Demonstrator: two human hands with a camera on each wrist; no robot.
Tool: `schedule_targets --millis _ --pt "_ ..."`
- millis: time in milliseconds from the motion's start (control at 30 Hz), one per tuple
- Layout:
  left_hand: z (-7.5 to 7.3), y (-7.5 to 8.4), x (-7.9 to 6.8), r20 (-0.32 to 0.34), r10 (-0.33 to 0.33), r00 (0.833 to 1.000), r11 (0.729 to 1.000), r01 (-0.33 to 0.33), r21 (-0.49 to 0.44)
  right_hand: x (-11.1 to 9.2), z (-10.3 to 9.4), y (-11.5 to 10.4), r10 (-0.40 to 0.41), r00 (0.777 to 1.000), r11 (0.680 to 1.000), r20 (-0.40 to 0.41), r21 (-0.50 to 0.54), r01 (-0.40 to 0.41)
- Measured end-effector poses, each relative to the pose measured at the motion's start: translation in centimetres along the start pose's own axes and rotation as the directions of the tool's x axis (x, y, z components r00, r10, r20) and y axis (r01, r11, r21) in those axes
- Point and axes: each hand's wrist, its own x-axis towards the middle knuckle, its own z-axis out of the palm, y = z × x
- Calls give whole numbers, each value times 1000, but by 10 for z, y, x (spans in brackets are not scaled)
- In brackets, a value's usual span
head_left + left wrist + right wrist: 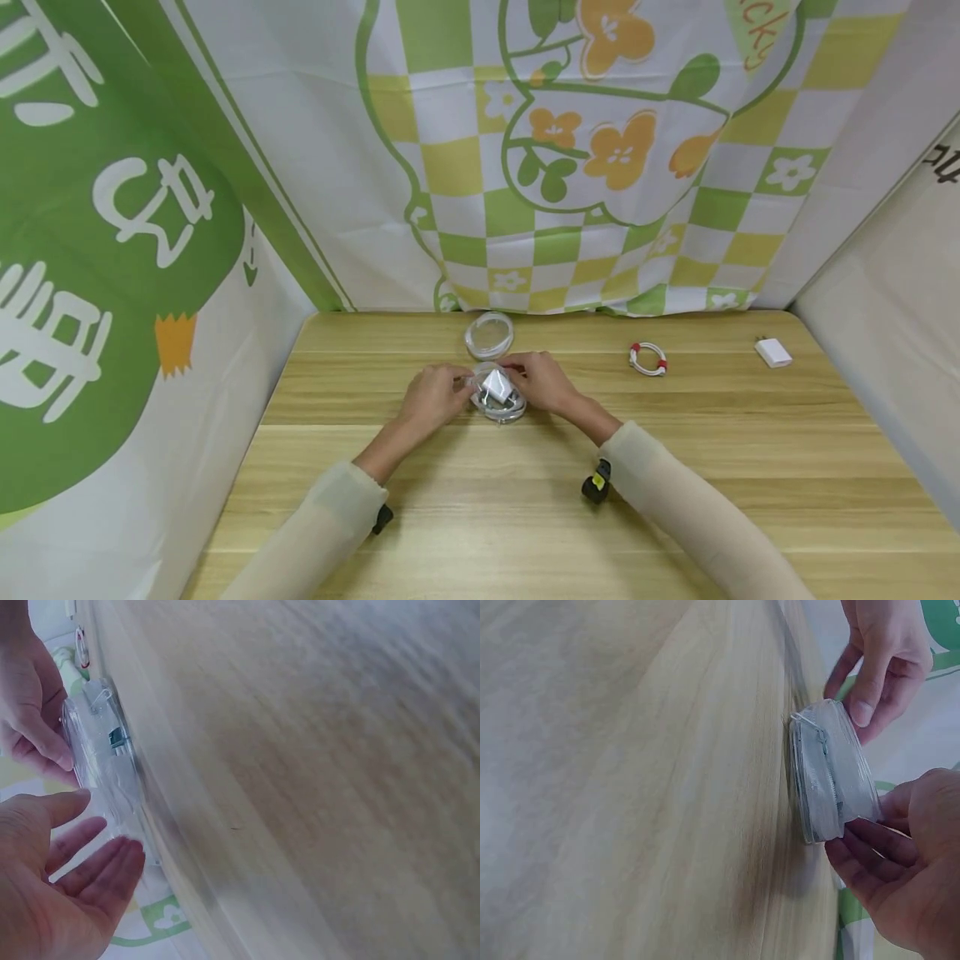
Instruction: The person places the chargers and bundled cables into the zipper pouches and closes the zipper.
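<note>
A round clear pouch [489,410] lies at the middle of the wooden table, with a white charger plug [497,387] and a coiled pale cable in or on it. In the right wrist view the pouch [821,776] shows its side, with a zipper-like line along it. My left hand [437,394] pinches its left edge between thumb and fingers. From the far right side my right hand [542,382] grips the edge, thumb on the near face and fingers beneath. In the left wrist view my left hand [71,877] has its fingers spread around the pouch's end.
Just behind the pouch lies a white coil [489,336]. To the right are a white cable bound with red ties [648,359] and another white charger plug [773,352]. A patterned cloth [570,242] hangs along the table's back edge.
</note>
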Motion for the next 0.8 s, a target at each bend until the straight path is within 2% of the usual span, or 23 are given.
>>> schedule_targets --millis 133,233,300,467,567,800 --pt "-3 1 4 19 74 997 997 -74 4 -8 -5 -3 56 998 998 -14 1 -56" --pt "-4 1 8 64 156 986 988 -154 -33 -15 -8 -5 102 995 995 -12 -14 -102" --pt "-3 1 11 102 216 971 976 -213 -42 -20 -9 -6 118 993 993 -3 -29 -118" --pt "2 1 16 206 341 917 938 -346 -17 -28 -10 -8 125 992 991 2 -45 -124" --pt "6 -1 18 235 361 903 929 -371 1 -31 -10 -9 138 990 989 -4 -43 -138" --pt "11 -1 17 238 363 901 925 -380 26 -33 -6 -11 141 989 989 -37 -38 -143"
